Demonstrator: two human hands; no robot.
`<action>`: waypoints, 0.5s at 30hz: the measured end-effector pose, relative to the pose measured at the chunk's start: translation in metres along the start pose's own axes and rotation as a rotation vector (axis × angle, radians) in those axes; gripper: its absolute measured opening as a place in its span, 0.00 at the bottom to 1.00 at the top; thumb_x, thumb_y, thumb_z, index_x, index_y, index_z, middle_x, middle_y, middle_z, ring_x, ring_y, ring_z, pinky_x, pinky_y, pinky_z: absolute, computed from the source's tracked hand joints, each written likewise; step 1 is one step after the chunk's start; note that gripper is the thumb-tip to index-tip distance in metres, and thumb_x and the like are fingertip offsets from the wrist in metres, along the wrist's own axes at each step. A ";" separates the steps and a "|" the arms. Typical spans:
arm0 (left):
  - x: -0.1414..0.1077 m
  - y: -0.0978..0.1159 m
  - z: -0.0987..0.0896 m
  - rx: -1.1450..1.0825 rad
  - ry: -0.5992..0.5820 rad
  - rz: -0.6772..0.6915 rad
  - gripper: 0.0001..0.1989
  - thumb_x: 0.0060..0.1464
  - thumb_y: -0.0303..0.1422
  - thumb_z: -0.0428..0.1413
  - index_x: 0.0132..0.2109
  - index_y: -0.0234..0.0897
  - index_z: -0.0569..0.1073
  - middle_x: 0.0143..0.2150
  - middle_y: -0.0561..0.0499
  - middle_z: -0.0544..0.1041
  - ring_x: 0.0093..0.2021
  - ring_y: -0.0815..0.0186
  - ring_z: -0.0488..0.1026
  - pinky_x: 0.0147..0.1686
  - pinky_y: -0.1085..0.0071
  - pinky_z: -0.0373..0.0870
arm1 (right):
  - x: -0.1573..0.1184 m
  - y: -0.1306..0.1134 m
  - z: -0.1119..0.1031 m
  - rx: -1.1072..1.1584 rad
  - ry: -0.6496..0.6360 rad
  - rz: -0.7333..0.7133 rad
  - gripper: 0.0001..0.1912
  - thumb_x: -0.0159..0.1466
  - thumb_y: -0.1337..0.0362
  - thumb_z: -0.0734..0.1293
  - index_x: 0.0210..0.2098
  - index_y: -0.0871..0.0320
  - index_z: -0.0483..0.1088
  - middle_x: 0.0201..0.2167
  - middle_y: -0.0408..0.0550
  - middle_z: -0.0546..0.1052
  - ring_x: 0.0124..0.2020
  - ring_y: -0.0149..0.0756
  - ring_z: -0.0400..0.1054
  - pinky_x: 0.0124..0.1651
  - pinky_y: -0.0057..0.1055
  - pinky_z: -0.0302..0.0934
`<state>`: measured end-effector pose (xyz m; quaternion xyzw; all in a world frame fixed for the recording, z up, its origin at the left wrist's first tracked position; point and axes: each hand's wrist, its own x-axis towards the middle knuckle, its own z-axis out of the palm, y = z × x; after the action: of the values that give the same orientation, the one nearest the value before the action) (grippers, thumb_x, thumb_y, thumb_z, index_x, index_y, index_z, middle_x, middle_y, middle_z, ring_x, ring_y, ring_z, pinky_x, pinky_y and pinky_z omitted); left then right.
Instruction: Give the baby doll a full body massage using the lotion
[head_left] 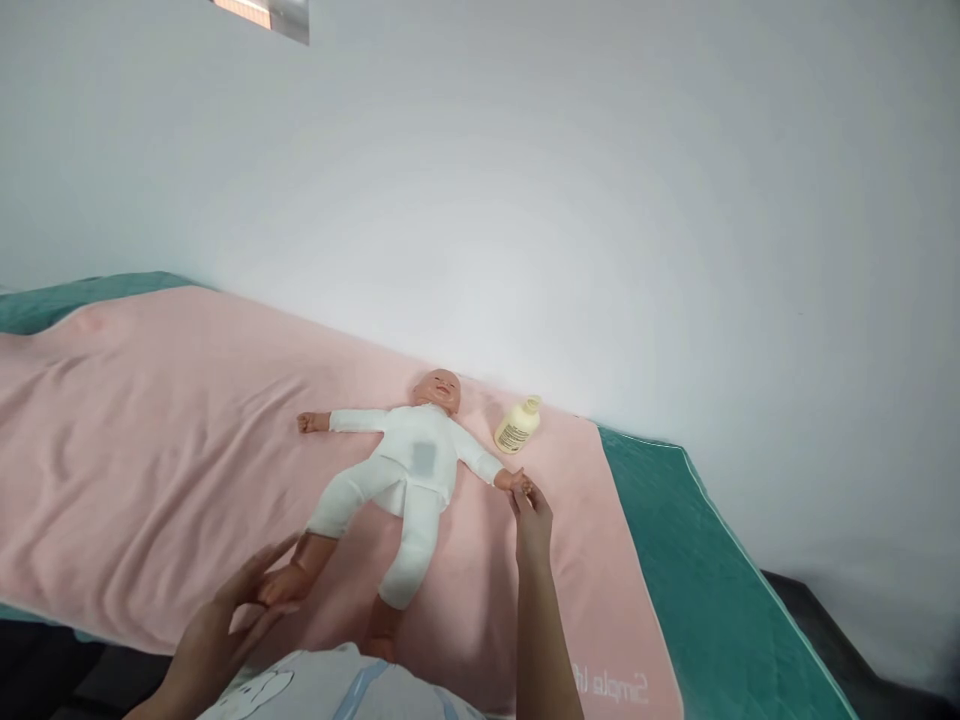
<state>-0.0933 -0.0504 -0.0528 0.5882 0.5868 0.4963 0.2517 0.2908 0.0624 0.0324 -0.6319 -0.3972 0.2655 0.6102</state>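
Note:
A baby doll (416, 450) with a white cloth body lies on its back on a pink blanket (247, 430), its arms and legs spread. My left hand (232, 605) is around the doll's foot (281, 585) at the lower left, fingers on one side and thumb on the other. With bent fingers, my right hand (532, 515) pinches the doll's small hand (514, 481). Just beyond that doll hand stands a pale yellow pump bottle (517, 425), leaning slightly in the view. The doll's other foot (381, 630) is partly hidden by my clothing.
Under the blanket, a green quilted cover (697, 560) shows at the right and far left. A white wall (525, 200) rises directly behind the bed. Something dark (832, 620) lies past the right edge. My light patterned clothing (330, 690) fills the bottom middle.

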 end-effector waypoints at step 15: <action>0.076 0.088 0.052 -0.060 -0.046 0.078 0.27 0.52 0.42 0.59 0.58 0.45 0.66 0.52 0.48 0.77 0.31 0.64 0.78 0.29 0.71 0.76 | -0.052 -0.024 0.104 -0.460 -0.442 -0.565 0.18 0.64 0.66 0.60 0.53 0.53 0.69 0.46 0.51 0.70 0.41 0.37 0.71 0.42 0.33 0.69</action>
<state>-0.0225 0.0202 0.0264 0.6140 0.5422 0.5095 0.2635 0.1727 0.0763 0.0360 -0.5457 -0.7250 0.1215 0.4023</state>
